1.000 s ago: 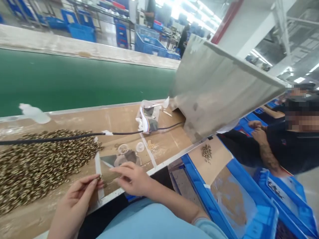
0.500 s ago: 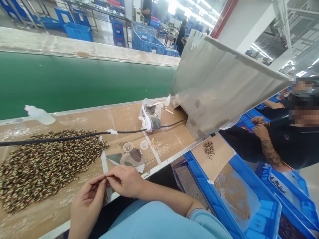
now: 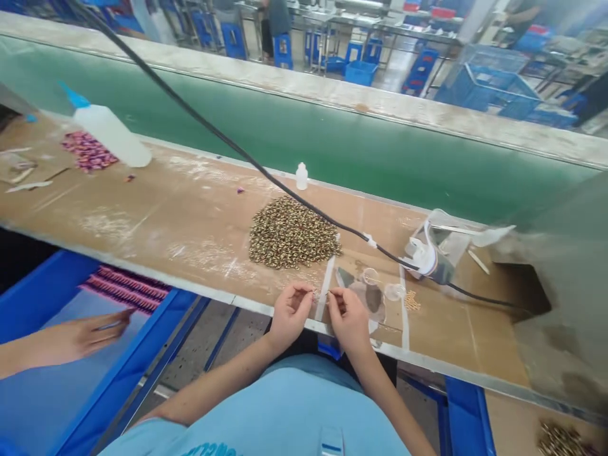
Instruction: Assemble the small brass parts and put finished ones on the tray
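My left hand (image 3: 291,311) is near the front edge of the brown work surface (image 3: 213,209), thumb and fingertips pinched together on something too small to make out. Just to its right, my right hand (image 3: 349,315) is also pinched, its fingertips at a tiny dark item I cannot identify. A narrow gap separates the two hands. Beyond them lies a heap of small gold and dark pieces (image 3: 292,234). Right of the heap are a stained cloth patch (image 3: 374,301), a small round dish (image 3: 370,276), a clear lid (image 3: 394,292) and small tan pieces (image 3: 412,300).
A black cable (image 3: 228,142) crosses above the surface. A small white bottle (image 3: 301,176) stands behind the heap; a larger bottle (image 3: 114,136) lies by pink-purple pieces (image 3: 88,151). Another person's hand (image 3: 102,332) is over a blue tray (image 3: 190,310). A grey panel (image 3: 565,272) is at right.
The view has swung left, bringing the large bottle and the other person's hand into sight. My hands, touching at the fingertips before, are now slightly apart.
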The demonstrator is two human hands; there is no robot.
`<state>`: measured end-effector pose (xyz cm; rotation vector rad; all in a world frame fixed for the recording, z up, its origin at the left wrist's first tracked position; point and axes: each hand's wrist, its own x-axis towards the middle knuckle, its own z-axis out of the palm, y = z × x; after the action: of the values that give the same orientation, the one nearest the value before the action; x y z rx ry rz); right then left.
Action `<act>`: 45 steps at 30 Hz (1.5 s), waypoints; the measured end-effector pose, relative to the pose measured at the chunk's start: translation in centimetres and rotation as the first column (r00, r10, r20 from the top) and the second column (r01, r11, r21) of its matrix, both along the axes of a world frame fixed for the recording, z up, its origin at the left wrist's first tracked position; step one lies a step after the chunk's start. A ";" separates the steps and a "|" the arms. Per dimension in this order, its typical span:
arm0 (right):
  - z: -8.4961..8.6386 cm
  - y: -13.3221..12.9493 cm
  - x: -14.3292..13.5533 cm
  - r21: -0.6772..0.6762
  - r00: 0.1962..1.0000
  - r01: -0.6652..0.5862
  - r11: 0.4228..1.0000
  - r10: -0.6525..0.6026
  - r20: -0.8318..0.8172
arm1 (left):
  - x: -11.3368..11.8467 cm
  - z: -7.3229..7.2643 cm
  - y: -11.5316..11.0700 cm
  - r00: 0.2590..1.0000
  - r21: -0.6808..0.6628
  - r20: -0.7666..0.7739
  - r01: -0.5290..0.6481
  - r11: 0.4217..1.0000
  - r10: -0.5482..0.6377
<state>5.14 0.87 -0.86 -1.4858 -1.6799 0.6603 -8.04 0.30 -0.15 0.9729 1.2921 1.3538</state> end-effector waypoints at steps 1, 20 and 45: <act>0.1 0.2 -0.2 -0.004 0.999 -0.018 1.000 0.018 0.038 | -0.1 -0.1 0.0 0.997 -0.001 0.049 -0.052 0.999 0.052; 0.7 -4.8 6.0 0.138 0.984 0.164 0.977 -0.171 0.044 | 0.3 0.5 0.8 0.976 -0.138 0.214 -0.007 0.990 0.037; 0.8 -4.9 13.4 -0.033 0.889 0.448 0.893 -0.441 0.123 | 7.6 0.6 1.3 0.858 -0.173 0.337 0.461 0.870 -0.388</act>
<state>18.56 -4.08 -0.07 -1.9013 -1.3317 0.3827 -0.42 1.58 0.50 0.7901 0.9207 0.9194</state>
